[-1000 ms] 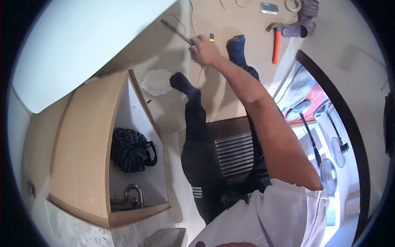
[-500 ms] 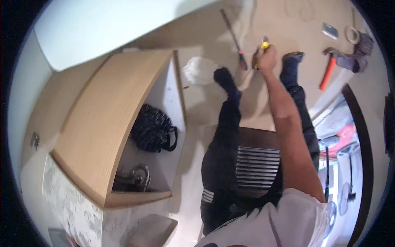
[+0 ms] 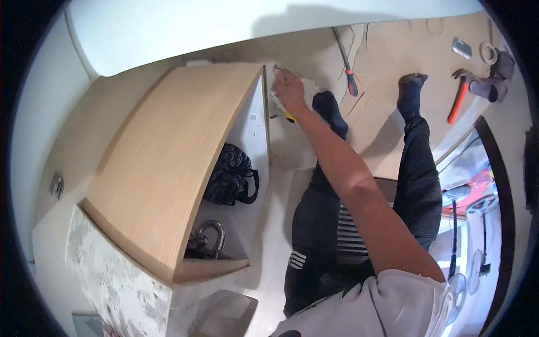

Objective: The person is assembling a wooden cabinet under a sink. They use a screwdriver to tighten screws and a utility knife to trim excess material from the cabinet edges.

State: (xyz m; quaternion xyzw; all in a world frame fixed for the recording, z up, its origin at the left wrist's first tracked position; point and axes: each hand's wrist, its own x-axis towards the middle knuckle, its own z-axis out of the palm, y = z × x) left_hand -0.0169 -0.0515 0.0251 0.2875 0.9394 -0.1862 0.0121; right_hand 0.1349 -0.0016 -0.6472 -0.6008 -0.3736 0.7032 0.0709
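Observation:
My right hand reaches forward over a crumpled white cloth or plastic sheet on the floor, beside the cabinet's far corner. Its fingers are closed around what looks like a yellow and black utility knife; most of it is hidden under the hand, and a grey tip shows past the fingers. At the lower left rim, a small skin-coloured patch may be my left hand; its fingers cannot be made out. A wood-faced cabinet stands at left, its open side holding a black textured bag and a curved metal piece.
A red and black screwdriver lies beyond my left foot. A hammer with an orange handle, a tape roll and a flat grey box lie at far right. A white panel overhangs the far side.
My right hand has swung left, from beside the screwdriver to the white crumpled sheet, carrying the yellow tool. My view has shifted, and the white panel fills more of the top.

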